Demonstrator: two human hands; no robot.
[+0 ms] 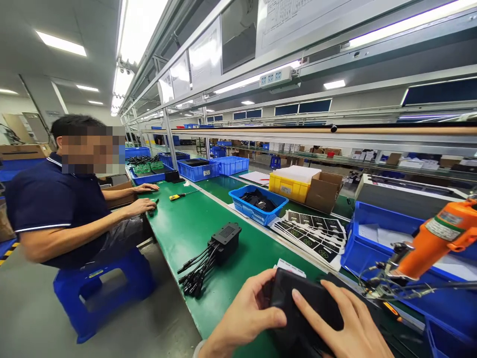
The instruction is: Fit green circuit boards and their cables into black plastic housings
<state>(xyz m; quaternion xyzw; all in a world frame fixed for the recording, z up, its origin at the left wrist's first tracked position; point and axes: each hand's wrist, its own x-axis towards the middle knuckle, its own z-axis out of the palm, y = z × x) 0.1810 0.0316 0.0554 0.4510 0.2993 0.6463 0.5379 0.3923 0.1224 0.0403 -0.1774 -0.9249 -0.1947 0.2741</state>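
A black plastic case (307,303) with rounded corners is in front of me at the near edge of the green bench. My left hand (249,311) grips its left side, thumb on the upper face. Across the same face lie the spread fingers of my right hand (346,318), which steadies the right side. The lower part of the case runs out of view. Just behind it, a small white slotted piece (289,267) is partly covered. Further left stands a black vented box (226,238) with a bundle of black cables (197,273) coming out of it.
A co-worker (70,199) sits at the left by the green bench (179,219). A screwdriver (179,196), a blue basket of black parts (257,204) and printed label sheets (313,233) lie along it. At the right hangs an orange power tool (436,238) before a blue bin (383,219).
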